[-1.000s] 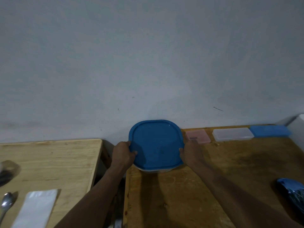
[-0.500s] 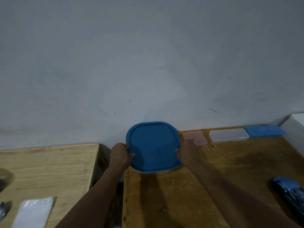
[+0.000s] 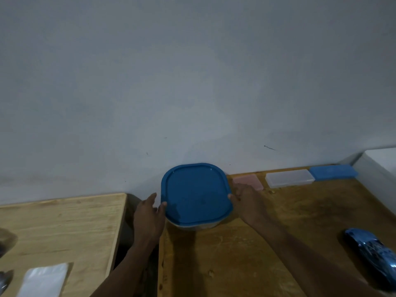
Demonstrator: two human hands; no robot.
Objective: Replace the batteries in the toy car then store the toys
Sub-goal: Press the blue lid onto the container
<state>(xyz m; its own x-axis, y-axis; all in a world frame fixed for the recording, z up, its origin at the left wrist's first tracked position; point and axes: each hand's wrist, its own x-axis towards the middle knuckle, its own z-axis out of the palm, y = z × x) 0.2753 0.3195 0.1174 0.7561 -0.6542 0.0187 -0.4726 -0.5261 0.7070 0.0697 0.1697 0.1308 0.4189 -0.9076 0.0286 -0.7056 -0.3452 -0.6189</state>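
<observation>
Gripping the right side of the container point(image 3: 192, 225), the right hand point(image 3: 246, 202) is hooking its thumb over the rim of the lid point(image 3: 196, 194), and its fingers are curling against the container wall. The left hand point(image 3: 150, 215) is lying open beside the container's left side with its fingers straight. Its thumb tip is lying at the lid edge, but contact cannot be confirmed. The hands are sitting apart, one on each side of the container.

Item count:
- One container with one lid, standing at the far left corner of the right desk point(image 3: 235, 264), against the wall.
- One toy car point(image 3: 375, 251), lying on the same desk near the right edge of view, well apart from both hands.
- Three flat boxes in a row along the wall: pink box point(image 3: 248, 181), clear box point(image 3: 289, 177), blue box point(image 3: 333, 172).
- One white packet point(image 3: 42, 281), lying on the left desk point(image 3: 64, 221).

Half a second earlier the left hand was clamping the lid rim. It is now releasing, while the right hand is keeping its hold and the container is staying in the same corner.

The lid is showing as matte blue plastic, a square with rounded corners and a raised border. The container body is showing translucent beneath it. The toy car is reflecting light off a glossy metallic blue shell. Both desks are showing wood grain, the left one paler and the right one darker and stained.
</observation>
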